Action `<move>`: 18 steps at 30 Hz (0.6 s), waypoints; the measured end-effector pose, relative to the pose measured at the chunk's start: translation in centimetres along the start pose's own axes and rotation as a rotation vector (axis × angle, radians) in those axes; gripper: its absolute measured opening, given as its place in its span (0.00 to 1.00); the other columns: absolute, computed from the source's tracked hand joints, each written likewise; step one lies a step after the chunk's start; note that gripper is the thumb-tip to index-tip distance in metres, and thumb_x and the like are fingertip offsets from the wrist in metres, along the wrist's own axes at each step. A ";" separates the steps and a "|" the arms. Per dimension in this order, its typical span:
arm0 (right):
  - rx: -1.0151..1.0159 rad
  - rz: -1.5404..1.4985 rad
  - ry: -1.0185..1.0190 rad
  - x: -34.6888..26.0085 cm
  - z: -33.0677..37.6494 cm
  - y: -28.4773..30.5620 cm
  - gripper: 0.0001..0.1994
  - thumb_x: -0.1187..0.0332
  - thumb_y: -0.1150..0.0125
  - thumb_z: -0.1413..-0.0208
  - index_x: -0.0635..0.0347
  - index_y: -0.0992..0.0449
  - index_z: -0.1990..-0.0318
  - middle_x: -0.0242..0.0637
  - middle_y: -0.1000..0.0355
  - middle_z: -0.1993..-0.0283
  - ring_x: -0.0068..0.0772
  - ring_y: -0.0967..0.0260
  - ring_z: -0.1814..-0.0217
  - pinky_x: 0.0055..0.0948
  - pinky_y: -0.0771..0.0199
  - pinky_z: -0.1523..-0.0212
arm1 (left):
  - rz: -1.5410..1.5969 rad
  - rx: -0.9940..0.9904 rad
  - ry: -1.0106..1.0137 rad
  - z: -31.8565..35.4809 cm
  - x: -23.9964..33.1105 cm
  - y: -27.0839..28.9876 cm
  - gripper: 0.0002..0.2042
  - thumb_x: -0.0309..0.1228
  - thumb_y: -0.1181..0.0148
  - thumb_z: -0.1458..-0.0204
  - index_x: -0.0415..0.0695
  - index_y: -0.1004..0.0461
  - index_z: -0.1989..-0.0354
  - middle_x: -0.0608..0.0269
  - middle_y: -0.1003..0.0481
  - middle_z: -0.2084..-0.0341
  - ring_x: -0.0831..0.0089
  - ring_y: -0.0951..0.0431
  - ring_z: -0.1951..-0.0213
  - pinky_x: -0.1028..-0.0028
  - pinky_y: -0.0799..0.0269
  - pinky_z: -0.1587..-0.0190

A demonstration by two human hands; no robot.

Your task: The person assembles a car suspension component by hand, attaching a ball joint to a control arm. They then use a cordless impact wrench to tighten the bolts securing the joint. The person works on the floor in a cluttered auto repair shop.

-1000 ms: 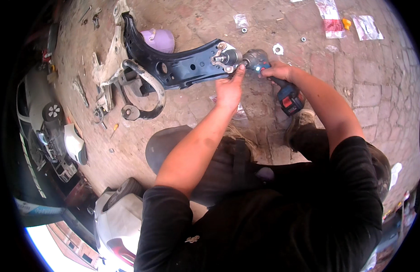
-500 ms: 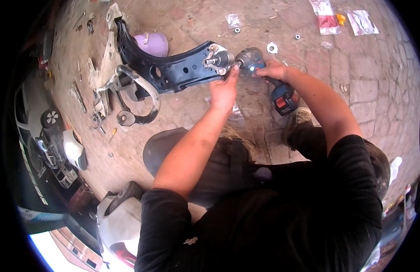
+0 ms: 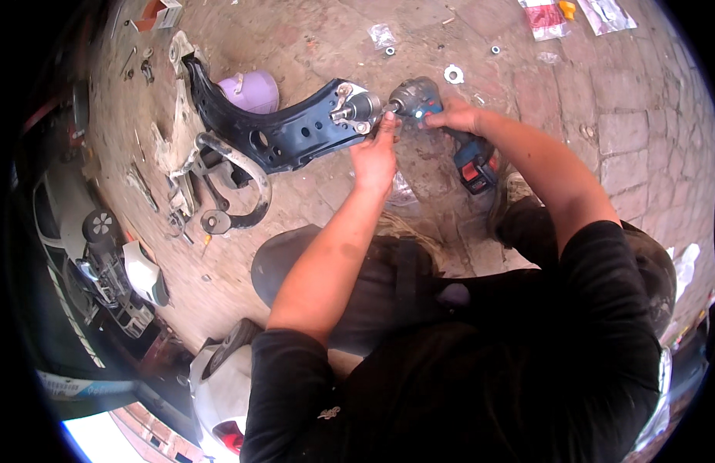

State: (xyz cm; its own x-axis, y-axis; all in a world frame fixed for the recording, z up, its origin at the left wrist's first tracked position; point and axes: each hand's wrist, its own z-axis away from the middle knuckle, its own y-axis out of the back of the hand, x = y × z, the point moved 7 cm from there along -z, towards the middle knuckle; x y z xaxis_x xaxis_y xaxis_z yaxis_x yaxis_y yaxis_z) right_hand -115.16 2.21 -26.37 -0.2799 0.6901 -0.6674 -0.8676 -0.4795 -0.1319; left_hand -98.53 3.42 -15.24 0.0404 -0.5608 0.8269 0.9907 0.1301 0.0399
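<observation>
Your right hand (image 3: 454, 116) has its fingers closed around the handle of a blue-and-black cordless impact driver (image 3: 419, 96) with a red-and-black battery pack. Your left hand (image 3: 374, 160) has its thumb raised at the driver's nose; its other fingers are mostly hidden at the near edge of a black pressed-metal control arm (image 3: 299, 139), so you cannot tell how far they close. The arm runs leftward from those fingers, its dark ball joint (image 3: 357, 109) just beyond them. Just below your left fingers lies a clear plastic bag (image 3: 402, 191), contents unclear. Beyond your right fingers sits a white toothed ring (image 3: 453, 74). Farther past your left fingers is a small clear bag (image 3: 382, 35); well to their left, behind the arm, is a purple cylindrical bucket (image 3: 251, 92), its inside hidden. Farthest from your fingers are a red-and-white printed plastic packet (image 3: 544, 20), up to the right, and an orange-and-white cardboard box (image 3: 158, 14), up to the left, its contents unseen.
</observation>
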 end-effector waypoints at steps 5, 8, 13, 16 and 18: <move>0.040 -0.011 0.023 -0.2 -0.1 0.5 0.19 0.53 0.26 0.62 0.60 0.21 0.71 0.31 0.28 0.75 0.25 0.31 0.75 0.28 0.32 0.74 | -0.003 -0.017 0.005 0.0 0.3 -0.3 0.19 0.33 0.42 0.41 0.40 0.33 0.44 0.60 0.26 0.56 0.72 0.23 0.58 0.75 0.30 0.64; 0.007 -0.022 0.013 -0.2 0.1 0.1 0.19 0.53 0.27 0.61 0.60 0.21 0.69 0.32 0.27 0.75 0.26 0.31 0.74 0.28 0.32 0.74 | -0.018 -0.006 0.040 0.3 0.6 -0.4 0.18 0.32 0.43 0.41 0.40 0.34 0.44 0.59 0.26 0.56 0.71 0.23 0.58 0.75 0.30 0.63; 0.007 -0.040 -0.023 2.0 -1.6 -0.2 0.19 0.53 0.28 0.60 0.60 0.21 0.68 0.33 0.27 0.73 0.26 0.31 0.74 0.28 0.32 0.74 | 0.021 -0.010 0.016 0.2 0.6 -0.7 0.18 0.31 0.43 0.41 0.40 0.34 0.43 0.59 0.26 0.56 0.70 0.22 0.57 0.74 0.29 0.63; -0.003 -0.046 -0.001 1.7 -1.3 -0.3 0.19 0.53 0.28 0.60 0.59 0.21 0.68 0.32 0.27 0.73 0.26 0.32 0.75 0.28 0.32 0.74 | -0.001 -0.015 0.013 0.0 0.2 -0.6 0.18 0.31 0.44 0.40 0.39 0.34 0.44 0.58 0.26 0.55 0.69 0.22 0.58 0.74 0.29 0.63; -0.005 -0.054 0.026 1.2 -0.9 -0.2 0.20 0.52 0.28 0.61 0.59 0.21 0.68 0.32 0.27 0.73 0.26 0.32 0.75 0.28 0.32 0.74 | 0.009 -0.023 0.004 0.0 0.2 -0.6 0.18 0.31 0.45 0.40 0.39 0.34 0.44 0.58 0.26 0.55 0.68 0.22 0.58 0.74 0.29 0.63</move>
State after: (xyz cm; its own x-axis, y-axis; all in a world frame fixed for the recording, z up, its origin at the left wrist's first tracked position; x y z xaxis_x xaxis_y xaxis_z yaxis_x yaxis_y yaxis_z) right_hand -114.99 2.63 -27.75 -0.2224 0.7007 -0.6779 -0.8788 -0.4452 -0.1718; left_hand -99.13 3.24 -15.09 0.0496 -0.5633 0.8248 0.9931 0.1160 0.0195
